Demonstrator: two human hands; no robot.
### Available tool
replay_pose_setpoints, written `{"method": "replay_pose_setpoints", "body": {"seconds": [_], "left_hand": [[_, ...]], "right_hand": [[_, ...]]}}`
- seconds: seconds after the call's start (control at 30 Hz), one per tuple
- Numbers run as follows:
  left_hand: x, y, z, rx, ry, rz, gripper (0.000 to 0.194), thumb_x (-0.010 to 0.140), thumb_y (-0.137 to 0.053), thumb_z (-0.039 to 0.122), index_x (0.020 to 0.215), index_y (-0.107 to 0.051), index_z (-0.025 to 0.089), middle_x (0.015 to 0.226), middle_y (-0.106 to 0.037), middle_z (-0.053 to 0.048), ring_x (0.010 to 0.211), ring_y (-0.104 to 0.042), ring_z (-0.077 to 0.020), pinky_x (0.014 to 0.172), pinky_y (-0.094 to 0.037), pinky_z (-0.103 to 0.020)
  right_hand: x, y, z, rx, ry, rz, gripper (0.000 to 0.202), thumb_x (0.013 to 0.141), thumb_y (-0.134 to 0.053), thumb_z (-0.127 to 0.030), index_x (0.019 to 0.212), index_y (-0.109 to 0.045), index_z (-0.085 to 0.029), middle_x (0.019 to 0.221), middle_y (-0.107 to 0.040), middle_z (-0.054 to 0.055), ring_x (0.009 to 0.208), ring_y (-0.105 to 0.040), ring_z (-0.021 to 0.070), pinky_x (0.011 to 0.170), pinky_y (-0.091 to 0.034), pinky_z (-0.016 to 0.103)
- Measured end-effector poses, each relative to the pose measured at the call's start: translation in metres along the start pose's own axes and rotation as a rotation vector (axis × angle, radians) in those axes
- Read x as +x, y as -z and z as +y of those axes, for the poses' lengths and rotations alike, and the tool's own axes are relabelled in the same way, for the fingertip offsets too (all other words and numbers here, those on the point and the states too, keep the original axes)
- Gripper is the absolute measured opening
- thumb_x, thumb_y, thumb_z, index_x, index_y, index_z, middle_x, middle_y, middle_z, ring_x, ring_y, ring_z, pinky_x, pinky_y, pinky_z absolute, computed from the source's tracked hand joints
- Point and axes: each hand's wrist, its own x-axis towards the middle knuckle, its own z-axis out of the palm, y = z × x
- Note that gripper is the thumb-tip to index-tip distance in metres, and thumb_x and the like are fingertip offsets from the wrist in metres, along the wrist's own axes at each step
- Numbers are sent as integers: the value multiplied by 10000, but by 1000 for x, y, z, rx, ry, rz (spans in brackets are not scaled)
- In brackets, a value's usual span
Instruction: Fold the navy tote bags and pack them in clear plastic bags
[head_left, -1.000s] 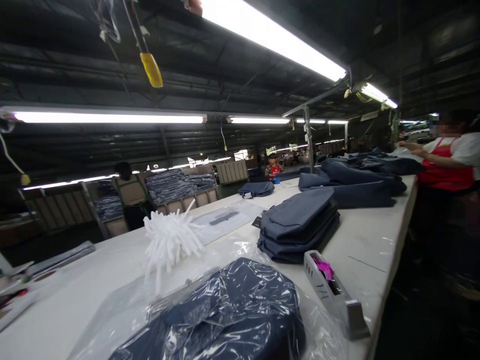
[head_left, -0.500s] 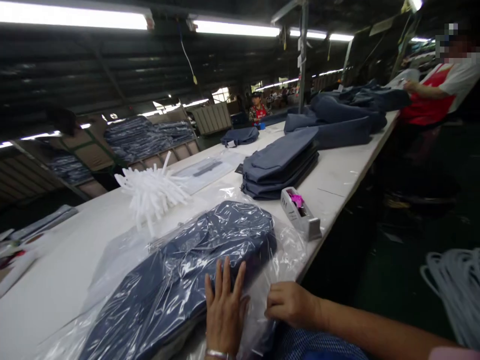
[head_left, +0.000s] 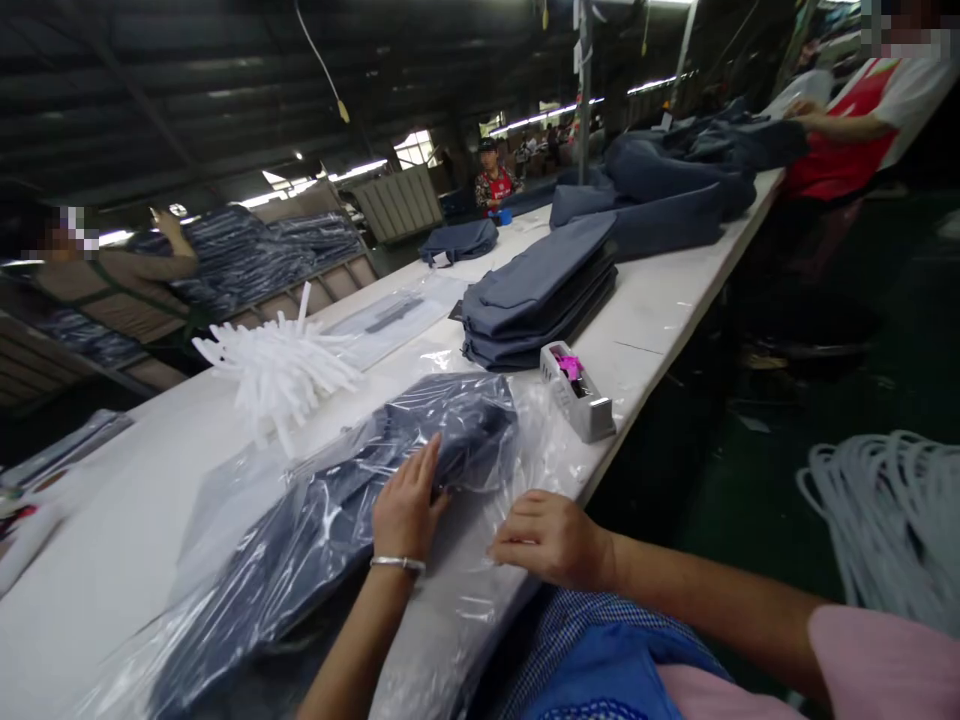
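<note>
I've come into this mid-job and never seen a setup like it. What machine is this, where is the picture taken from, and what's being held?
There's no machine: these are a person's bare hands, seen from one camera worn on that person's head, looking forward and down. The left hand rests on a dark-blue fabric item covered in clear plastic. The right hand, fingers curled in, seems to pinch the plastic's near edge.

Further along the white table are a grey tape dispenser, a stack of dark-blue fabric pieces and a pile of white strips. The person in a red apron at upper right is a co-worker, so those hands are separate.
</note>
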Motion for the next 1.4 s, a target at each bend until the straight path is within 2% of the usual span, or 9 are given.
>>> {"method": "replay_pose_setpoints", "body": {"seconds": [0.17, 0.4, 0.5, 0.67, 0.77, 0.87, 1.0, 1.17, 1.4], "left_hand": [[32, 28, -14, -18, 146, -65, 823, 847, -639, 320, 1533, -184, 307, 1246, -663, -80, 1015, -675, -266, 747, -553, -327], [-21, -46, 24, -88, 38, -99, 775, 829, -650, 235, 1507, -277, 270, 1512, -427, -98, 1387, -396, -286, 1122, -372, -473], [-44, -53, 38, -118, 59, -62, 707, 879, -597, 273, 1508, -274, 243, 1552, -363, -108, 1435, -318, -280, 1159, -314, -507], [-72, 7, -1, -131, 65, 26, 537, 958, -484, 374, 1465, -356, 249, 1523, -417, -77, 1423, -348, -198, 1183, -287, -434], [-104, 45, -54, 87, 272, 72, 486, 966, -455, 395, 1426, -432, 242, 1520, -419, -96, 1441, -313, -255, 1188, -227, -517], [-145, 58, -97, 254, 538, 35, 524, 963, -424, 449, 1440, -423, 230, 1535, -385, -131, 1452, -272, -323, 1153, -220, -609], [-196, 33, -105, 265, 694, -18, 537, 965, -397, 473, 1457, -403, 256, 1553, -356, -117, 1454, -259, -336, 1121, -275, -616], [-235, -14, -85, 203, 691, 62, 578, 965, -413, 453, 1500, -312, 257, 1556, -360, -86, 1461, -238, -310, 1147, -250, -587], [-249, -13, -84, 187, 505, -14, 715, 862, -552, 583, 1482, -358, 286, 1569, -336, -79, 1462, -222, -333, 1180, -151, -585]], "right_hand": [[14, 16, 6, 2, 12, 2, 149, 976, -527, -207, 944, -670, -183, 863, -696, 5, 768, -565, 134, 743, -409, 304], [-43, -12, 9, 57, -87, -291, 152, 935, -550, -174, 875, -688, -197, 784, -671, 22, 738, -577, 158, 676, -393, 295], [-67, -17, 3, 139, -175, -462, 169, 925, -569, -195, 807, -691, -200, 715, -664, 6, 692, -604, 157, 628, -406, 277], [-42, 2, 15, 173, -190, -251, 184, 971, -531, -237, 1075, -677, -194, 946, -728, 33, 883, -660, 162, 849, -486, 308], [0, 5, 44, 3, -113, -73, 323, 962, -554, -253, 1281, -595, -221, 1250, -662, 66, 1196, -572, 212, 1104, -360, 438], [26, -12, 80, -162, -114, -100, 481, 954, -557, -373, 1413, -483, -247, 1455, -501, 75, 1387, -383, 283, 1179, -198, 561], [1, -53, 120, -301, -272, -187, 597, 952, -497, -497, 1483, -389, -245, 1543, -369, 104, 1447, -242, 355, 1150, -141, 657], [-55, -79, 144, -265, -361, -315, 690, 942, -477, -539, 1534, -282, -243, 1615, -191, 93, 1483, -121, 337, 1141, -300, 544], [-55, -69, 145, -228, -331, -405, 737, 926, -516, -519, 1547, -236, -238, 1616, -183, 95, 1485, -107, 335, 1146, -299, 539]]}}
